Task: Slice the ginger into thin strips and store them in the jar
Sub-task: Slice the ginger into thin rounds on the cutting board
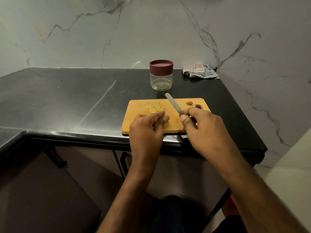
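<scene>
A wooden cutting board (139, 105) lies at the black counter's front edge. Several pale round ginger slices (155, 107) lie on its left half. My left hand (148, 130) hovers over the board with curled fingers pinching a small ginger piece (167, 118), mostly hidden. My right hand (203, 130) grips a knife by its hidden handle; the blade (174, 103) points away toward the jar, lifted off the board. Two brown ginger scraps (189, 103) sit at the board's far right. The clear jar (161, 77) stands behind the board, its maroon lid on.
A striped cloth (200, 71) lies crumpled in the back right corner by the marble wall. The black counter (67, 101) stretches left. Cabinet doors with black handles (123, 163) are below the counter edge.
</scene>
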